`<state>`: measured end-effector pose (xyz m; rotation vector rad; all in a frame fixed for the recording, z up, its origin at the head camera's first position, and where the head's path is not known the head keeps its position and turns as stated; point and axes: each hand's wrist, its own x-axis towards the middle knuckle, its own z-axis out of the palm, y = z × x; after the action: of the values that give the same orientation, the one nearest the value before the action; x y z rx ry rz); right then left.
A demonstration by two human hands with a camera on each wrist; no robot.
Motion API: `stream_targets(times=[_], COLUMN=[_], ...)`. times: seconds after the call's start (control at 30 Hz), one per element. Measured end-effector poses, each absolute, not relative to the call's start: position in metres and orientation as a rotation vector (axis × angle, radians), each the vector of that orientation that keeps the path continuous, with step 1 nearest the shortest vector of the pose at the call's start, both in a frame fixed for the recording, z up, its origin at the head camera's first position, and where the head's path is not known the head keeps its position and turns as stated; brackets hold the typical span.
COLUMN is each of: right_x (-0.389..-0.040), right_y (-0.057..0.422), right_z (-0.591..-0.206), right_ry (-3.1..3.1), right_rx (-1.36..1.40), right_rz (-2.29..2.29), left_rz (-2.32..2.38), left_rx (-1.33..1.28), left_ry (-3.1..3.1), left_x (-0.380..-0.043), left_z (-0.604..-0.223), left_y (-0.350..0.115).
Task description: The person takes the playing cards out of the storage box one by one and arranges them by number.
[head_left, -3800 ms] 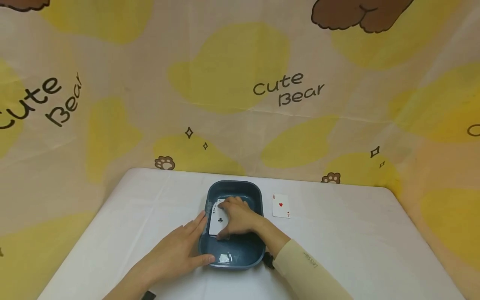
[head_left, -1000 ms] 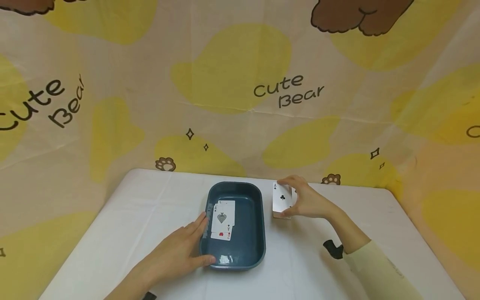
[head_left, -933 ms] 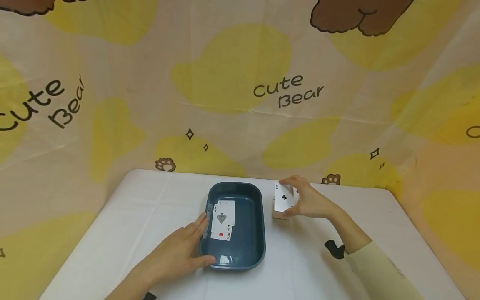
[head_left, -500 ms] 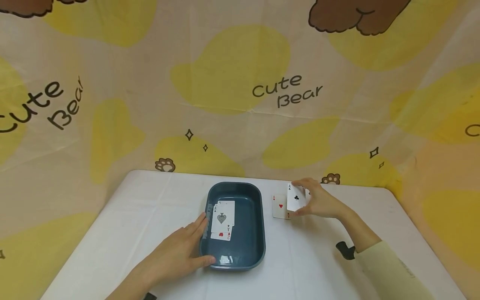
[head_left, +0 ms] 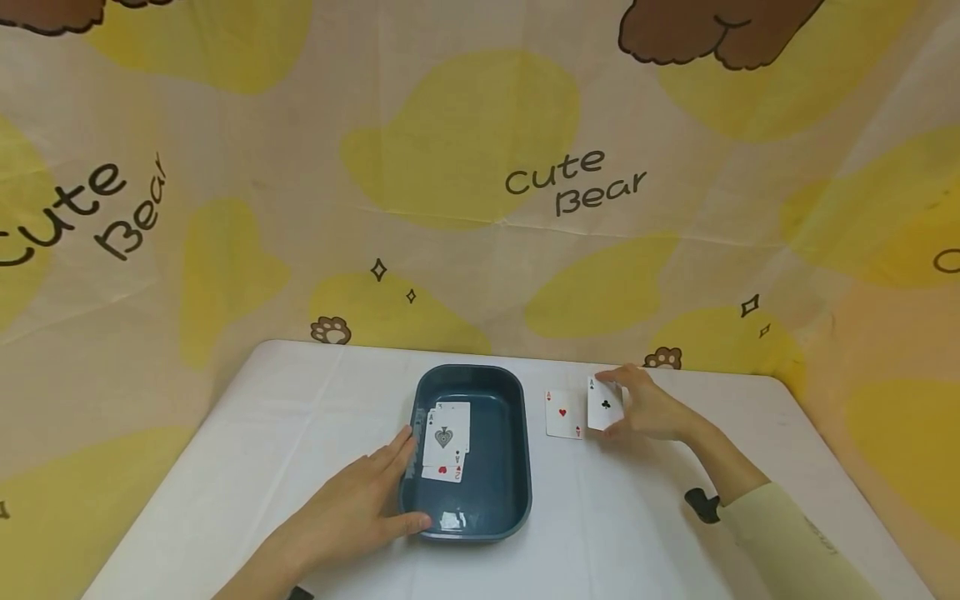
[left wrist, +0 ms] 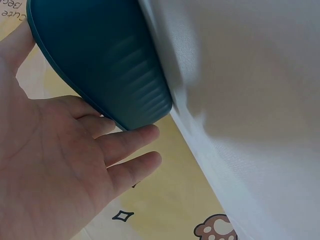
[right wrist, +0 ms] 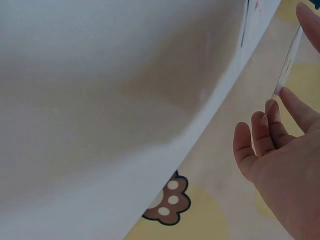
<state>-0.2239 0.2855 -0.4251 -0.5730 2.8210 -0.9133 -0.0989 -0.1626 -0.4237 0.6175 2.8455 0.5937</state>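
Five cards (head_left: 444, 442) visible: three overlapping in one dish (head_left: 495, 475), lower centre of frame; one ace of hearts (head_left: 562, 414) flat just right of it; one ace of clubs (head_left: 602, 405) farther right, pinched edgewise in right hand (head_left: 654, 411). Saw left hand (head_left: 363, 497) spread on dish's left rim. Seemed to want light edge pressure, no bending.

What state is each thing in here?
Blue tray: upright on the table.
Cards in the tray: face up, overlapping.
Ace of hearts: flat, face up on the table.
Ace of clubs: held off the table.
Right hand: pinching the ace of clubs.
Left hand: touching the tray's side.
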Motion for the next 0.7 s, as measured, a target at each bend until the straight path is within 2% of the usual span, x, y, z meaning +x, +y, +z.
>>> stream_targets(times=[0.7], right_x=[-0.229], right_y=[0.292], right_z=[-0.449], right_ry=[2.768], right_rx=[-0.495], right_rz=[-0.792], left_rz=[0.599], left_rx=[0.610], left_ry=[2.844], left_x=[-0.097], left_z=[-0.422], left_y=[-0.163])
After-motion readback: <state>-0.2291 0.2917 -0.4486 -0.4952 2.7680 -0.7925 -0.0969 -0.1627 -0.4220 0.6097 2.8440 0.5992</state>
